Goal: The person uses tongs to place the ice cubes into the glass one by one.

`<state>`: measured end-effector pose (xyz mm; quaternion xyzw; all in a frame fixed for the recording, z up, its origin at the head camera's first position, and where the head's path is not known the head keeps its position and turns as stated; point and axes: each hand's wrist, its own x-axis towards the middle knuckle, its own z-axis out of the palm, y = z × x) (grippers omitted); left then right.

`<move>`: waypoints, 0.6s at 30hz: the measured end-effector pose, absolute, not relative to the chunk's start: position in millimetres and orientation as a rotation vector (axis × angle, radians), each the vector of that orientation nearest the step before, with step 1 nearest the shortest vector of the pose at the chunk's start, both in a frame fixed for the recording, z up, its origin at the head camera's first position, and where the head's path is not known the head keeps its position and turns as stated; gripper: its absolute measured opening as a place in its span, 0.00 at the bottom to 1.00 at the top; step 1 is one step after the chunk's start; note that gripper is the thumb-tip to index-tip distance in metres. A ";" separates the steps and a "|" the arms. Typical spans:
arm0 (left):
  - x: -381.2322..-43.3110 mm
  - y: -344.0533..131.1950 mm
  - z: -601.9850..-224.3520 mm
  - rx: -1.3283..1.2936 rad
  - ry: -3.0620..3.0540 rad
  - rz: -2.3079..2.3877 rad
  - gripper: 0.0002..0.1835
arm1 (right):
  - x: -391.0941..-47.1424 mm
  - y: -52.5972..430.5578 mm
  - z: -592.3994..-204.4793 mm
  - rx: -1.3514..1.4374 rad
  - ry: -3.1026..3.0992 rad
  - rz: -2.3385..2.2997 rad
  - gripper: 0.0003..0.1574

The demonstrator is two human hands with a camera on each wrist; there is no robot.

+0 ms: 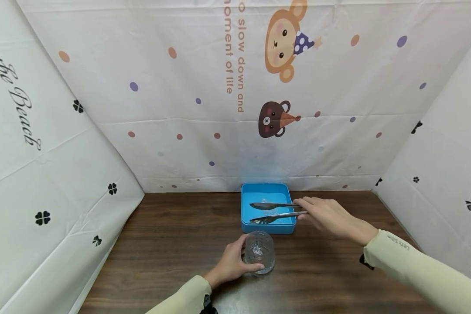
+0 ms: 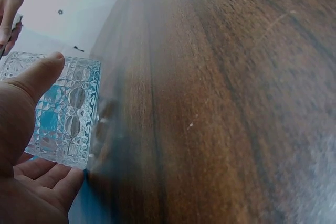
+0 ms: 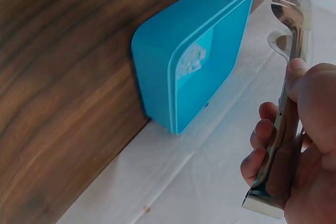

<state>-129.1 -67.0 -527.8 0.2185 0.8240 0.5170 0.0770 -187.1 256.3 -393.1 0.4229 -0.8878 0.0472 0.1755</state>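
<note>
My left hand (image 1: pixel 230 262) holds a clear, patterned glass (image 1: pixel 261 253), its thumb on one side and its fingers on the other. The glass stands on the table just in front of a square blue box (image 1: pixel 255 229). In my right hand (image 1: pixel 331 216) is a pair of metal tongs (image 3: pixel 286 145), gripped with the thumb on one arm and the fingers on the other. Over the box, the tongs' tips are spread apart with nothing visible between them. Clear faceted pieces (image 3: pixel 192 60) lie inside the box; their number is hard to make out.
The dark wooden table (image 1: pixel 172 244) reaches back to a white printed cloth (image 1: pixel 204 148) hanging behind the box. More white cloth walls off the left side (image 1: pixel 63 183) and the right side (image 1: pixel 435 165).
</note>
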 end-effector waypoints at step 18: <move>-128.9 -65.8 -527.3 0.649 2.467 1.552 0.45 | -219.3 261.2 -395.0 1.102 -2.700 0.055 0.29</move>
